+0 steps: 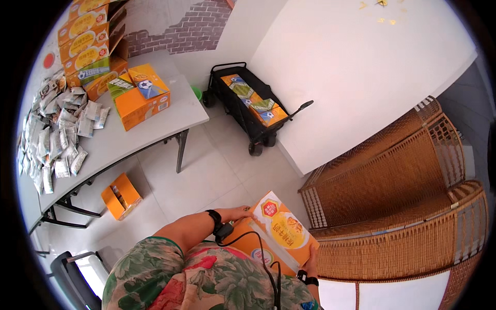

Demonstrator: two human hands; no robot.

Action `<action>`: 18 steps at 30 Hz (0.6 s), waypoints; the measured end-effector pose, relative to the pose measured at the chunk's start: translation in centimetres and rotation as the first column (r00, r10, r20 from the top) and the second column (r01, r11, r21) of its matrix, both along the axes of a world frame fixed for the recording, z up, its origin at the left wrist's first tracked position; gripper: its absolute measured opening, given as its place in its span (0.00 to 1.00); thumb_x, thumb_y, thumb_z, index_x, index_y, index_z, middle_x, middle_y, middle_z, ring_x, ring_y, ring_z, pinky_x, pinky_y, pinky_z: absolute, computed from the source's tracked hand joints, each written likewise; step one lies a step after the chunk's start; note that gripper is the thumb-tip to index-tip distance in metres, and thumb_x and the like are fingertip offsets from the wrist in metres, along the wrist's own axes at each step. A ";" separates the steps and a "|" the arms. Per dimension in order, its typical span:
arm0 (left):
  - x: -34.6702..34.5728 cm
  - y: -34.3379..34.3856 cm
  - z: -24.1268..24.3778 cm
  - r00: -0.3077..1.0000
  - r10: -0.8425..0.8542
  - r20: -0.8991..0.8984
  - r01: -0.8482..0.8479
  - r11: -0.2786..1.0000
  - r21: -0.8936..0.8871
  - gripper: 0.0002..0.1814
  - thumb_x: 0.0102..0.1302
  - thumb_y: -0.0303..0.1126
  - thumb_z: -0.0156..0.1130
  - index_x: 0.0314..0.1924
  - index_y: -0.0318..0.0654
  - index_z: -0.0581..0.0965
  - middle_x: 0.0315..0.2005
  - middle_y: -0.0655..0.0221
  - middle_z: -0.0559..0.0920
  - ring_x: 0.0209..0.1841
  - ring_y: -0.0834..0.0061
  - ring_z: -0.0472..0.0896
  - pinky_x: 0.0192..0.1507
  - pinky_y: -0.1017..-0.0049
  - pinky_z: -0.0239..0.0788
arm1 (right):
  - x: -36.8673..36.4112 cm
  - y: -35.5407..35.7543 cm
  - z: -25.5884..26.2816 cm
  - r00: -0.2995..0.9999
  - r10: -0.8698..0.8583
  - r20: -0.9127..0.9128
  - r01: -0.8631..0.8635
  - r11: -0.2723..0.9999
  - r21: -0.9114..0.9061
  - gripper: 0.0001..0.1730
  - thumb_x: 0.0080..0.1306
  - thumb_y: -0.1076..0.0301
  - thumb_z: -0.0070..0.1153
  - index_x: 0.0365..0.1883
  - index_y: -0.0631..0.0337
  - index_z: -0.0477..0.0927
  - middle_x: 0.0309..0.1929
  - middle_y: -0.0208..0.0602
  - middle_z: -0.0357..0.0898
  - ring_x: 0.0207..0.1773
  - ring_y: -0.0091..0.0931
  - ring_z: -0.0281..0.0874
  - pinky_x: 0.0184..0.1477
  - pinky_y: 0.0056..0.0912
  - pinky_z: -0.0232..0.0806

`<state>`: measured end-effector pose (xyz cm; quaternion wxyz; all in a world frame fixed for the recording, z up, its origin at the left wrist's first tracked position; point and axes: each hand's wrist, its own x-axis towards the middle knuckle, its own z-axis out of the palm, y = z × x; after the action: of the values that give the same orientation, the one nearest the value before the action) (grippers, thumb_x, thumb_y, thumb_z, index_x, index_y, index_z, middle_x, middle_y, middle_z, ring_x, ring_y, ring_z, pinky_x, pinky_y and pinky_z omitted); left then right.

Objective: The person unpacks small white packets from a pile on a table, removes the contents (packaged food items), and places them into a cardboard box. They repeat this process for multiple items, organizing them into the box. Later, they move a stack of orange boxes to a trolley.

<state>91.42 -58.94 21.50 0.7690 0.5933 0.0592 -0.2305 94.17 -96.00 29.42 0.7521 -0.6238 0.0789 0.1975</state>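
Observation:
An orange printed cardboard carton (267,240) is held tilted in front of my body, between both hands. My left hand (238,213) grips its upper left corner, with the fingertips partly hidden behind the edge. At the lower right end, my right hand (310,263) presses against the side, its fingers partly hidden by the carton. A strip of clear tape (273,244) runs along the seam of the carton. Black straps sit on both wrists, and a black cable (257,234) hangs across the carton.
A grey folding table (155,133) bears many small sachets (62,131), an orange carton (141,97) and stacked cartons (87,46). One more carton (122,196) stands on the floor. A black folding wagon (248,104) holds cartons. Woven wicker screens (391,182) stand at right, a chair (73,277) lower left.

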 end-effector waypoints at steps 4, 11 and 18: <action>3.5 3.9 0.9 0.998 0.065 -0.001 -0.065 0.994 -0.093 0.57 0.45 0.57 0.68 0.67 0.33 0.50 0.59 0.53 0.64 0.60 0.61 0.65 0.57 0.63 0.59 | 8.0 2.6 -1.2 0.995 0.083 0.049 -0.081 0.996 -0.035 0.37 0.62 0.42 0.50 0.60 0.59 0.63 0.56 0.42 0.69 0.55 0.35 0.70 0.50 0.39 0.69; 12.9 12.2 2.4 0.969 0.249 0.001 -0.249 0.969 -0.010 0.59 0.45 0.58 0.68 0.67 0.34 0.49 0.60 0.54 0.64 0.60 0.63 0.65 0.59 0.66 0.56 | 23.2 13.2 1.3 0.956 0.284 -0.066 -0.284 0.959 0.020 0.35 0.62 0.44 0.50 0.61 0.57 0.64 0.59 0.39 0.68 0.57 0.36 0.68 0.57 0.40 0.65; 21.7 19.0 6.9 0.923 0.384 -0.037 -0.385 0.920 -0.068 0.56 0.47 0.54 0.69 0.67 0.34 0.49 0.60 0.56 0.64 0.61 0.66 0.64 0.61 0.69 0.54 | 39.6 22.2 3.2 0.883 0.447 -0.146 -0.425 0.891 0.160 0.33 0.63 0.48 0.51 0.60 0.61 0.64 0.57 0.42 0.70 0.57 0.36 0.69 0.58 0.38 0.64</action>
<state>113.14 -39.97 28.41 0.8199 0.5387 0.1747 -0.0840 133.81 -73.76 32.65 0.7152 -0.5577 -0.0088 0.4211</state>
